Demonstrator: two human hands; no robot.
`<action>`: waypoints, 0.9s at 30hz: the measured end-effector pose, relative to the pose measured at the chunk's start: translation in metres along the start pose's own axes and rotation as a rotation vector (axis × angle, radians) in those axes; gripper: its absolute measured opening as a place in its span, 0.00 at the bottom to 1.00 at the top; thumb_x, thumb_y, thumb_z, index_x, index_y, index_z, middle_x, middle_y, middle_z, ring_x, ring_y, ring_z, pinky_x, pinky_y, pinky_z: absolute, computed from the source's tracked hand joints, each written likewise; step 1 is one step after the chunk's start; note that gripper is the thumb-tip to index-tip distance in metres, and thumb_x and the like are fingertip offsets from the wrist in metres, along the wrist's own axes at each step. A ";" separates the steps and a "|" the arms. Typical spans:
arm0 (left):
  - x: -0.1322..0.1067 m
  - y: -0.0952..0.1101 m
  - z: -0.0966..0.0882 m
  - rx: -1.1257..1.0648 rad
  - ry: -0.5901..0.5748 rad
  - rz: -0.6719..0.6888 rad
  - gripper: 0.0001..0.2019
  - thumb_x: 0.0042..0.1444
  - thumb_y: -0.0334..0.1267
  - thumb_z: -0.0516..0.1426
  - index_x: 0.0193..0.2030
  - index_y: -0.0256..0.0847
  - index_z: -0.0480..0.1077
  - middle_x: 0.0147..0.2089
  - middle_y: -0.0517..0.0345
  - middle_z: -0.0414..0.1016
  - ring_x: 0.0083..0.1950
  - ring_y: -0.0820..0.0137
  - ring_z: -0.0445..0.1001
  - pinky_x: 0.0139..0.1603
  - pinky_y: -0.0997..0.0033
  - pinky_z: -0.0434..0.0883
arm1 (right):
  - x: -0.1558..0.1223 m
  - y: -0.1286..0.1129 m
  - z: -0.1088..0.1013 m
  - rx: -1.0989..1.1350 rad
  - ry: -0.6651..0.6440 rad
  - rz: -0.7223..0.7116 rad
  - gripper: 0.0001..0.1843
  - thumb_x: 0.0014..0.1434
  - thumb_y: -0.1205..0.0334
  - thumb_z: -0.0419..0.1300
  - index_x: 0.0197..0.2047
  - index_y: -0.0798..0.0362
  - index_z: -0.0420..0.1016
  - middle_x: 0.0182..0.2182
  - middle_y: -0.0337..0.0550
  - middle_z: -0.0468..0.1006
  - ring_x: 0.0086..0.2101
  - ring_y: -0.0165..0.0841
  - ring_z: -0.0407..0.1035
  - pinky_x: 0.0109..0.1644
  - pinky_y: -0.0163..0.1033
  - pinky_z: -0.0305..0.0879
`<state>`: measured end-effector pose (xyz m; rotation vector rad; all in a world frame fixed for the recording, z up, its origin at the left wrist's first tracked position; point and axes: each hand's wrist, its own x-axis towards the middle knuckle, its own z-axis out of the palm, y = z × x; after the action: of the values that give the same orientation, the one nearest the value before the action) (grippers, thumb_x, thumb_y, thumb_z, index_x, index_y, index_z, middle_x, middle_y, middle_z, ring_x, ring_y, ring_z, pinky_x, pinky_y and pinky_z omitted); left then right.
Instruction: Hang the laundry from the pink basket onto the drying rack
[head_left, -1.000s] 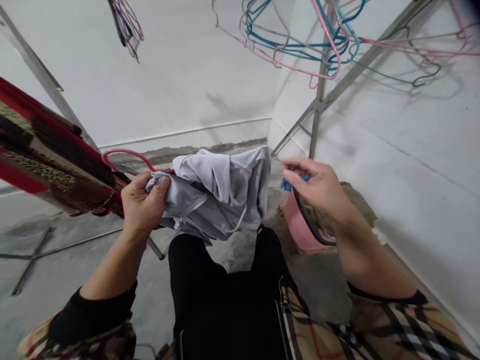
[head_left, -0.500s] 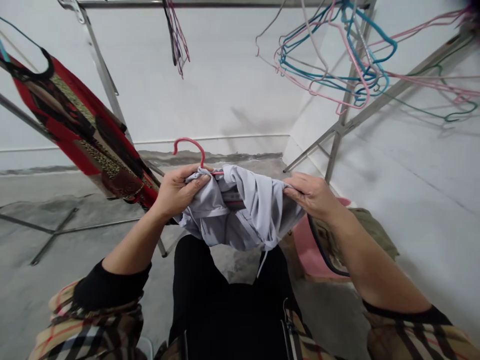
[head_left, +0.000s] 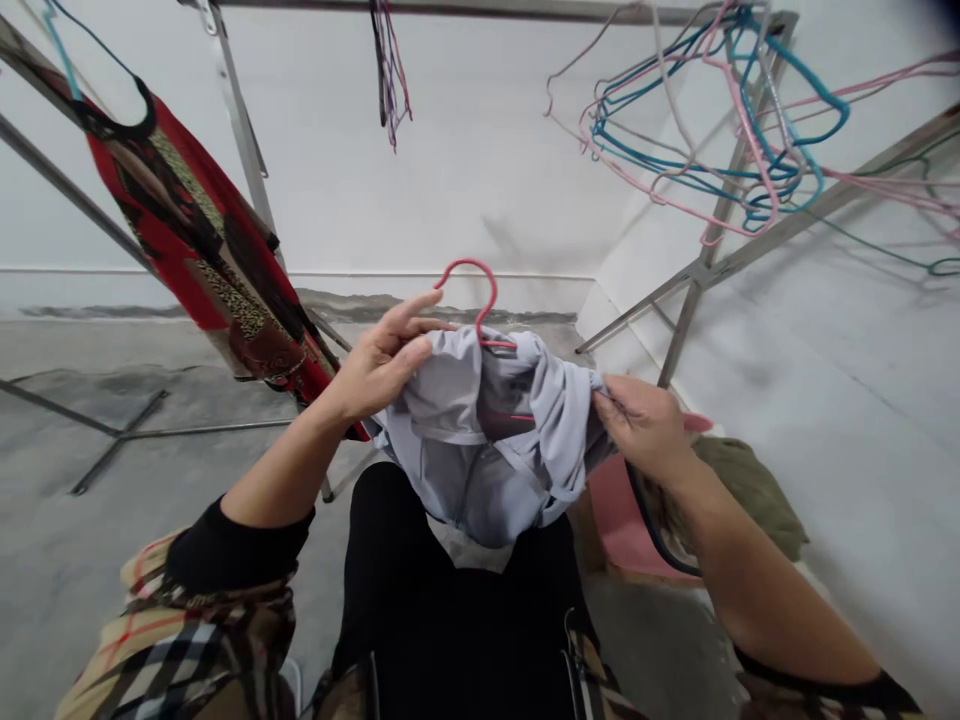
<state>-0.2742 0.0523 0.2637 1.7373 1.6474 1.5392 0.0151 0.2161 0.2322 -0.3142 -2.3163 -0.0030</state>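
Note:
A pale grey garment (head_left: 487, 440) is bunched on a pink hanger (head_left: 480, 300), whose hook sticks up above the cloth. My left hand (head_left: 382, 360) grips the garment's left shoulder, thumb and fingers pinching the fabric beside the hook. My right hand (head_left: 645, 425) is closed on the garment's right edge, pulling it sideways. The lower part of the cloth hangs loose over my black trousers.
A red patterned garment (head_left: 202, 250) hangs on a metal rack (head_left: 240, 130) at the left. Several empty pink and blue hangers (head_left: 697, 150) dangle from a rail at the upper right. A pink basin (head_left: 630, 520) with clothes stands on the concrete floor by the white wall.
Both hands have risen with the garment. The right hand, free a second ago, now grips the cloth's right side. The hanger's hook now stands upright above the fabric.

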 end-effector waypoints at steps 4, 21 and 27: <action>-0.010 -0.022 -0.022 -0.059 0.039 -0.102 0.32 0.62 0.59 0.50 0.67 0.41 0.61 0.53 0.43 0.78 0.51 0.61 0.77 0.56 0.60 0.72 | -0.017 0.015 -0.006 -0.035 0.084 0.027 0.14 0.68 0.60 0.51 0.36 0.56 0.75 0.24 0.42 0.76 0.24 0.32 0.68 0.28 0.35 0.59; -0.021 -0.050 -0.062 0.209 0.494 -0.288 0.19 0.54 0.54 0.62 0.41 0.40 0.76 0.28 0.66 0.76 0.29 0.76 0.71 0.30 0.74 0.70 | -0.057 0.037 -0.022 -0.042 0.153 0.249 0.11 0.64 0.57 0.54 0.35 0.49 0.75 0.21 0.40 0.75 0.19 0.33 0.66 0.23 0.38 0.59; -0.012 -0.031 -0.039 0.242 0.362 -0.243 0.20 0.53 0.54 0.62 0.39 0.37 0.76 0.31 0.61 0.78 0.33 0.73 0.73 0.33 0.72 0.69 | -0.054 0.023 -0.016 0.001 0.131 0.129 0.13 0.65 0.58 0.53 0.33 0.50 0.75 0.23 0.42 0.76 0.24 0.35 0.69 0.28 0.39 0.61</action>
<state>-0.3199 0.0344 0.2487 1.3482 2.2102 1.6633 0.0671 0.2252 0.2024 -0.4496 -2.1631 0.0406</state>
